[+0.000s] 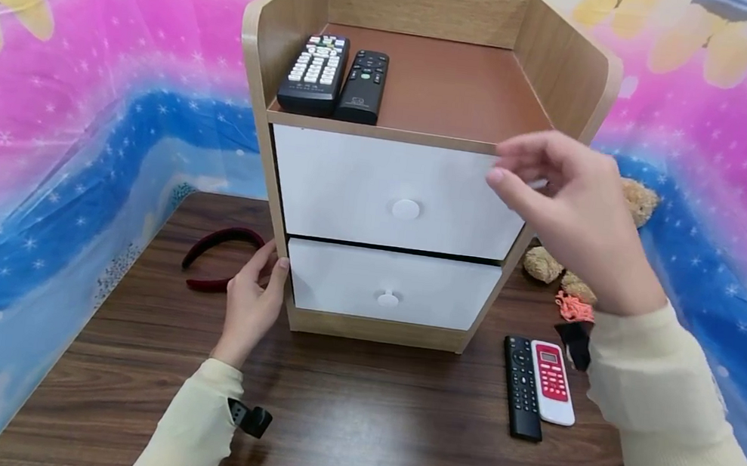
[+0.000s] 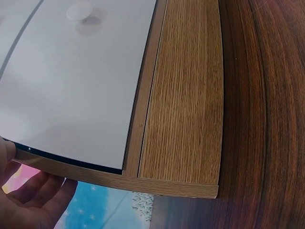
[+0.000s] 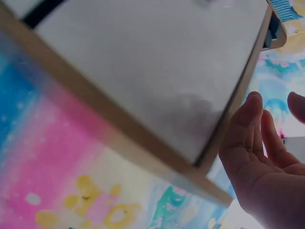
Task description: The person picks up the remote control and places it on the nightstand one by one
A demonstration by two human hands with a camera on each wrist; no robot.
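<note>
A small wood-toned cabinet point(image 1: 370, 330) with two white drawers stands before me. Its upper drawer point(image 1: 344, 184) and lower drawer point(image 1: 341, 279) each carry a round white knob. My left hand point(image 1: 255, 304) holds the cabinet's left side low down, thumb at the front edge and fingers along the outer side. In the left wrist view, bent fingers point(image 2: 45, 193) lie against that side panel. My right hand point(image 1: 571, 204) is raised by the upper drawer's top right corner, fingers loosely bent and holding nothing. The right wrist view shows its fingertips beside the cabinet's edge.
Two remotes, a larger black one point(image 1: 314, 79) and a slimmer one point(image 1: 364, 86), lie on the cabinet top. A black remote point(image 1: 522, 389) and a red-and-white remote point(image 1: 552, 381) lie at right on the table point(image 1: 353, 428). Left is a dark red headband point(image 1: 207, 285); a plush toy point(image 1: 543, 266) is behind right.
</note>
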